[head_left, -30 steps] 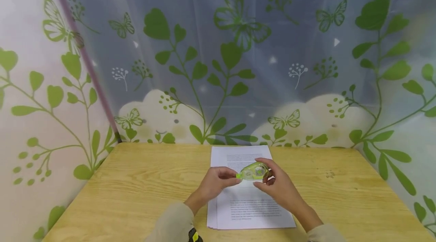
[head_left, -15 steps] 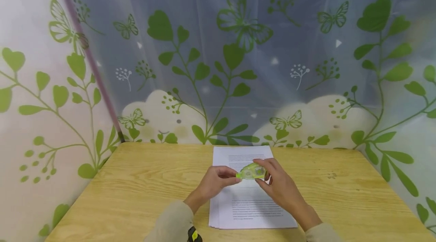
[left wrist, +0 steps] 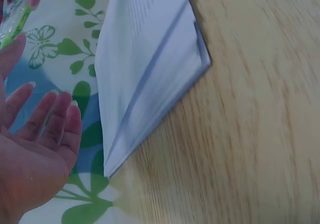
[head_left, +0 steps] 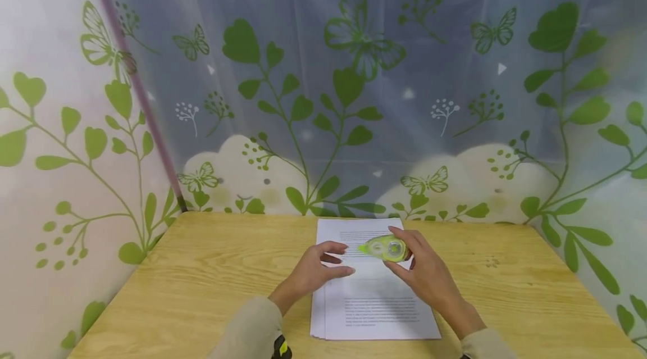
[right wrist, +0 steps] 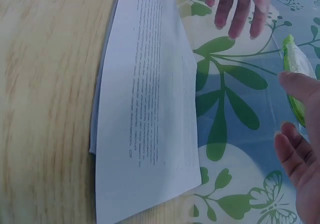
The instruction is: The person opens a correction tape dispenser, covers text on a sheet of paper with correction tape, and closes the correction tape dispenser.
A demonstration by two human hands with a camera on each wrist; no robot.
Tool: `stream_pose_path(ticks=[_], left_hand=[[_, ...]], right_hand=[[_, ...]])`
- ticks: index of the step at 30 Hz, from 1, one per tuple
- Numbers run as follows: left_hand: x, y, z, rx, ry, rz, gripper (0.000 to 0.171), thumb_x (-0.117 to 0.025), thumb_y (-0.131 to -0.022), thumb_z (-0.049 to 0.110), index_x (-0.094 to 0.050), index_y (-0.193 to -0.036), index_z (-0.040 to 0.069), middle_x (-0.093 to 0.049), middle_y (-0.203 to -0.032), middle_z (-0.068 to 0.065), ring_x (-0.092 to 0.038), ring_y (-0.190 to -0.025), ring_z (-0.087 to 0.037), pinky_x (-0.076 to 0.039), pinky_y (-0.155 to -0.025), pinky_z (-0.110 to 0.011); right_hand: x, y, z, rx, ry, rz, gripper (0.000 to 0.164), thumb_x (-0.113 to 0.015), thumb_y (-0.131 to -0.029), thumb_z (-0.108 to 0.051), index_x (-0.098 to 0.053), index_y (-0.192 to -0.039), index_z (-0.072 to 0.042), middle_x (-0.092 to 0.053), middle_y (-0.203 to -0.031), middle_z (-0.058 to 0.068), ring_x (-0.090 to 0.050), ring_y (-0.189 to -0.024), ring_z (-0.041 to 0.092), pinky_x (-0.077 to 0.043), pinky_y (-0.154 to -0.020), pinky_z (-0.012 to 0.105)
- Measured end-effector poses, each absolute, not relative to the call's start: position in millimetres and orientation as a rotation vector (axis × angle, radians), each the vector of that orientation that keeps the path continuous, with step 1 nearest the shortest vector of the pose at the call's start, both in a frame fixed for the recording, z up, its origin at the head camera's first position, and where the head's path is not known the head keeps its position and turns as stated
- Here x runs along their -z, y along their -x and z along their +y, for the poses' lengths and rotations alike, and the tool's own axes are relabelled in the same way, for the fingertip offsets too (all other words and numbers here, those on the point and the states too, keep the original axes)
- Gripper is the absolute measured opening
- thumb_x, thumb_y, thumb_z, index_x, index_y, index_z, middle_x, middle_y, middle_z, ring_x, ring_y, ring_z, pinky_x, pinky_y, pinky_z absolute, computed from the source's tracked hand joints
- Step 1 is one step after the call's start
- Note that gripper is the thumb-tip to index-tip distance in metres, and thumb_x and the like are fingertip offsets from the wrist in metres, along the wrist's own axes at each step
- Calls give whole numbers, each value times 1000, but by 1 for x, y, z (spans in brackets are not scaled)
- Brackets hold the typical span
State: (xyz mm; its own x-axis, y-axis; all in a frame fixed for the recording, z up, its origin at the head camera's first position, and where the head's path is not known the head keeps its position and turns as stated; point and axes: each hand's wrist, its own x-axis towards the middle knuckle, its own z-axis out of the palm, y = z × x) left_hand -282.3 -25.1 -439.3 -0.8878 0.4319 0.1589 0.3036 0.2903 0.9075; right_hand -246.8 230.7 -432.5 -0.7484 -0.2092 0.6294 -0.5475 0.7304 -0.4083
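A green, see-through correction tape is held above the papers, its bright green tip pointing left in the head view. My right hand pinches its wide end between thumb and fingers. To the left, my left hand is apart from the tape, thumb and fingers spread with nothing between them. The left wrist view shows this hand's palm and loosely bent fingers. Beneath both hands lies a stack of printed paper, its sheets slightly offset at the left edge. In the right wrist view the thumb covers part of the correction tape.
The stack rests on a wood-grain table. Behind the table hangs a blue-grey curtain printed with green leaves and butterflies. Pale patterned sheets flank the left and right sides.
My left hand has let go of the correction tape's green tip and its fingers have parted. My right hand has drawn the tape slightly right and upward in view.
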Motion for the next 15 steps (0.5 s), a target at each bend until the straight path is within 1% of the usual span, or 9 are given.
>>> stream_pose_path(ticks=[4, 6, 9, 12, 15], left_hand=[[441, 282, -32, -1531, -666, 2568, 57, -78, -81, 32, -58, -129, 9, -54, -130, -7, -56, -113, -31, -51, -85, -42], [441, 282, -37, -1415, -662, 2684, 60, -76, -81, 38, -57, -130, 10, -53, -132, -7, -54, -115, -30, -49, -88, -44], [441, 283, -43, -1165, -733, 2896, 59, -72, -83, 44, -57, -131, 12, -54, -132, -7, -53, -117, -29, -46, -91, -46], [443, 285, -49, -886, -813, 3093, 59, -67, -85, 48, -57, -131, 12, -54, -132, -8, -53, -118, -29, -44, -93, -48], [443, 286, -55, -692, -846, 3207, 61, -65, -85, 51, -56, -132, 13, -53, -133, -10, -52, -118, -32, -44, -92, -50]], right_hand=[[435, 250, 237, -806, -518, -2365, 64, -83, -75, -16, -54, -132, -14, -53, -111, -1, -47, -68, 6, -45, -55, 22], [436, 252, 241, -809, -485, -2362, 61, -83, -75, -17, -55, -130, -13, -54, -109, 0, -49, -69, 9, -46, -55, 24], [436, 253, 246, -820, -422, -2372, 60, -83, -76, -19, -55, -128, -11, -55, -110, 4, -52, -72, 12, -47, -56, 26], [436, 254, 252, -856, -332, -2411, 59, -81, -78, -26, -55, -129, -9, -56, -114, 7, -55, -75, 15, -47, -56, 29], [436, 256, 257, -889, -230, -2461, 61, -76, -81, -37, -54, -130, -9, -55, -120, 11, -57, -79, 18, -46, -57, 31]])
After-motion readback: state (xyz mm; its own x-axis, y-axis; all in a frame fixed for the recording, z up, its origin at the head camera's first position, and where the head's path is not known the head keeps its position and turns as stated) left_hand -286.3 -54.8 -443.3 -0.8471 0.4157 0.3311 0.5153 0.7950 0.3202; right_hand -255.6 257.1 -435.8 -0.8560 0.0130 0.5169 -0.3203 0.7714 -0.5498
